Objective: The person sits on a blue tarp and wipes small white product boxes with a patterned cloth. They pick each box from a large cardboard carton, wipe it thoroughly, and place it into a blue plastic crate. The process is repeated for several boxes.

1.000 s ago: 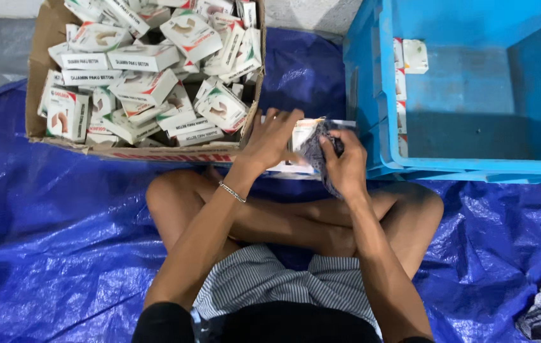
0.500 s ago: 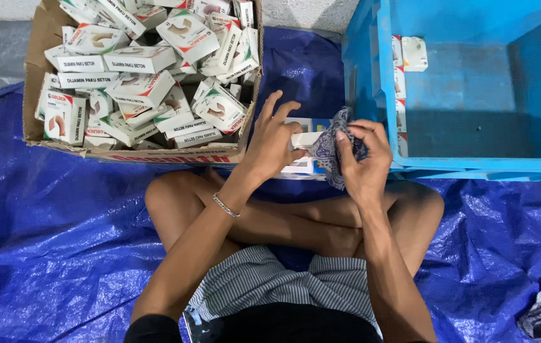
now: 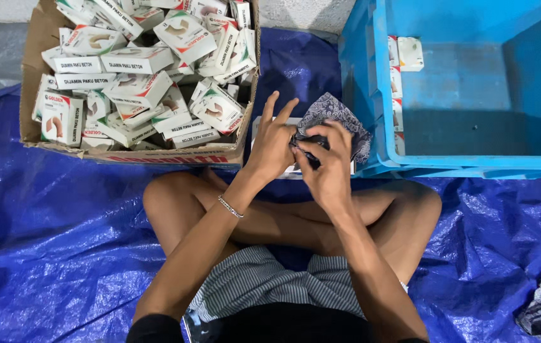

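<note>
Both hands meet at the frame's centre: the left hand (image 3: 275, 143) and right hand (image 3: 326, 166) are clamped on a patterned cloth (image 3: 337, 117). The cloth spreads up and right from the fingers, toward the blue crate (image 3: 372, 95).

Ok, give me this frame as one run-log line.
left hand: on patterned cloth | right hand: gripping cloth | small white box behind hands | cardboard carton of boxes left | blue crate right

Even, bright light falls from above. The blue tarp (image 3: 61, 254) shows soft sheen on its creases. The blue crate (image 3: 474, 95) has a shaded inner wall. Focus is sharp throughout, with slight wide-angle bending at the edges.
</note>
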